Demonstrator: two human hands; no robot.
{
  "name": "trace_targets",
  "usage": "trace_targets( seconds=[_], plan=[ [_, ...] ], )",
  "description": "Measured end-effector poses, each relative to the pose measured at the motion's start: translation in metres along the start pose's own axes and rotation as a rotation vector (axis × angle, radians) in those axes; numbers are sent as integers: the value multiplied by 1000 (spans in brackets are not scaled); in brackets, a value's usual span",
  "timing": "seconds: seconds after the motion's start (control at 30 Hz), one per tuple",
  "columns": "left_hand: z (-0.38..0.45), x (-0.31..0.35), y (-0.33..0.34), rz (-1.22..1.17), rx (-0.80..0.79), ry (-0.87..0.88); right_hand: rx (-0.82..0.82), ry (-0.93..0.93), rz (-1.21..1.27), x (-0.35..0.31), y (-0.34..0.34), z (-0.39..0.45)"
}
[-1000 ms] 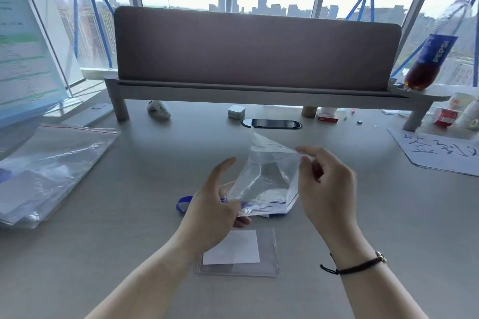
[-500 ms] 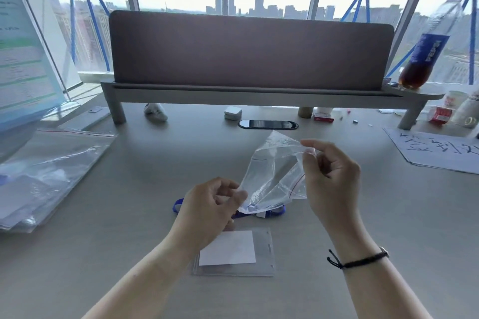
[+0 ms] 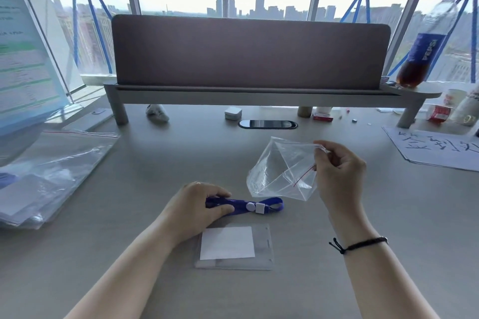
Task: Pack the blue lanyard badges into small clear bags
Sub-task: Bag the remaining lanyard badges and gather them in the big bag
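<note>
A folded blue lanyard (image 3: 248, 205) with a white clip lies on the grey desk, and my left hand (image 3: 197, 208) grips its left end between thumb and fingers. Just below it lies a clear badge holder (image 3: 261, 248) with a white card inside. My right hand (image 3: 337, 171) pinches the top edge of a small clear zip bag (image 3: 280, 173), which hangs open above the desk to the right of the lanyard.
A stack of large clear bags (image 3: 49, 176) lies at the left. A desk divider (image 3: 248, 52) on a shelf stands at the back, with a cola bottle (image 3: 425, 41) on its right end. A sheet with handwriting (image 3: 435, 150) lies at the right.
My left hand let go of the bag's lower corner, dropped to the desk and took hold of the lanyard. The bag now hangs from my right hand alone, further right.
</note>
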State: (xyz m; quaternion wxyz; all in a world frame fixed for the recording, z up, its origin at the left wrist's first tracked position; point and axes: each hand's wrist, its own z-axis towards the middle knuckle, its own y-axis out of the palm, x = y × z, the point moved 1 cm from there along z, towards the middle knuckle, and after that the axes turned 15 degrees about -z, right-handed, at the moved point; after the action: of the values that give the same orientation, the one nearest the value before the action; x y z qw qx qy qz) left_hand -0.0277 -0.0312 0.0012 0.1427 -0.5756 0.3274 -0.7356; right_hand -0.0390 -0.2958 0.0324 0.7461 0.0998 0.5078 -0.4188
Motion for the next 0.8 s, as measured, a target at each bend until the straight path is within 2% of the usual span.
trace_targets(
  seconds=[0.2,0.53,0.8],
  plan=[
    [2,-1,3,120,-53,83,-15,11,8,-1,-1,0],
    [5,-5,0,278,-52,-3,-16,3,-3,-1,0,-1],
    [3,-4,-4,93,61,-57,-13,10,7,-1,2,-3]
  ],
)
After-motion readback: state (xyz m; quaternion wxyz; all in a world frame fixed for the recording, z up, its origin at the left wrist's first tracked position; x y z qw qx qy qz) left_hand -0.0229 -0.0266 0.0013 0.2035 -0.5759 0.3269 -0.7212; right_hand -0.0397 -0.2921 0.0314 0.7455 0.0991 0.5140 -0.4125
